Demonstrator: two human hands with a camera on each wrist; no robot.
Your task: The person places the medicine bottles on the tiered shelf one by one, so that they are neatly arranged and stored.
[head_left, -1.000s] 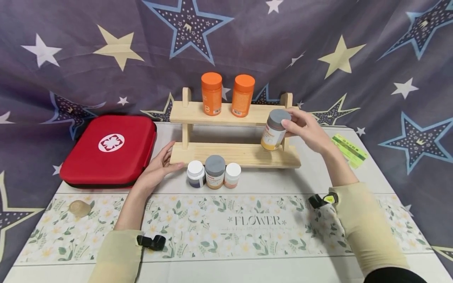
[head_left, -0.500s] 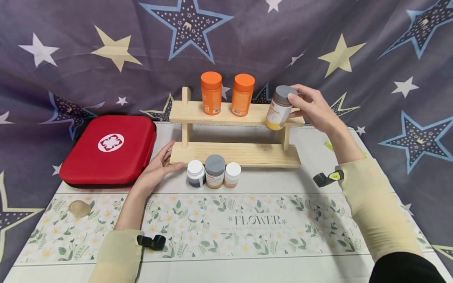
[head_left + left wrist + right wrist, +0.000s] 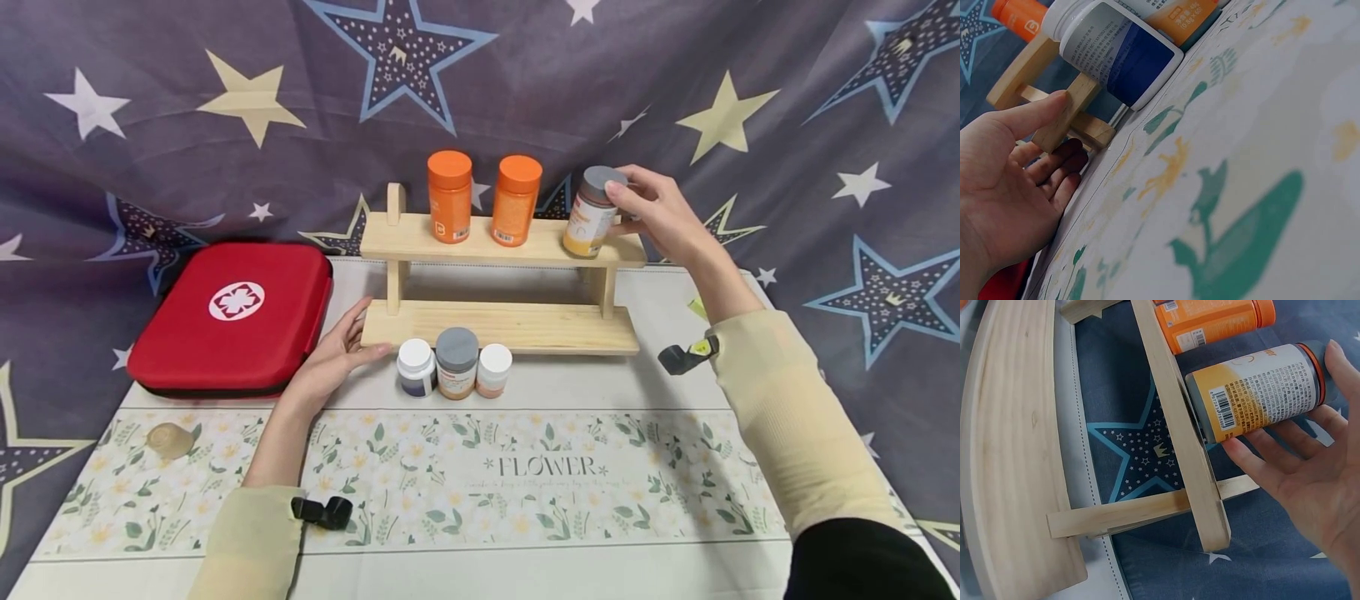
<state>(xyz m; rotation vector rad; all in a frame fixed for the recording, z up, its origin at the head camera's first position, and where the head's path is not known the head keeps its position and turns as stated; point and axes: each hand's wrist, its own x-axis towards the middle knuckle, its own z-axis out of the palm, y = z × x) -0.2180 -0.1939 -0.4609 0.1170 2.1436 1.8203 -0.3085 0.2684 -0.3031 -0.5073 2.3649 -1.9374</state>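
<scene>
My right hand (image 3: pixel 660 212) grips a grey-lidded supplement bottle (image 3: pixel 588 221) with a white and yellow label, thumb and fingers near its lid. Its base is at the right end of the upper tier of a wooden two-tier shelf (image 3: pixel 495 329); in the right wrist view the bottle (image 3: pixel 1254 394) stands at the board, and I cannot tell whether its full weight rests there. Two orange bottles (image 3: pixel 450 200) stand to its left on that tier. My left hand (image 3: pixel 330 362) holds the left end of the lower tier between thumb and fingers, as the left hand (image 3: pixel 1016 169) shows close up.
Before the shelf stand a white bottle with a dark blue label (image 3: pixel 416 371), a grey-lidded bottle (image 3: pixel 456 367) and a small white-capped bottle (image 3: pixel 492 372). A red first-aid case (image 3: pixel 232 333) lies left, near a beige round object (image 3: pixel 169 442). A starry cloth (image 3: pixel 300 50) hangs behind.
The grey-lidded bottle in my right hand has risen from the lower tier's height, then lowered and moved back onto or against the upper tier. My left hand stays at the shelf.
</scene>
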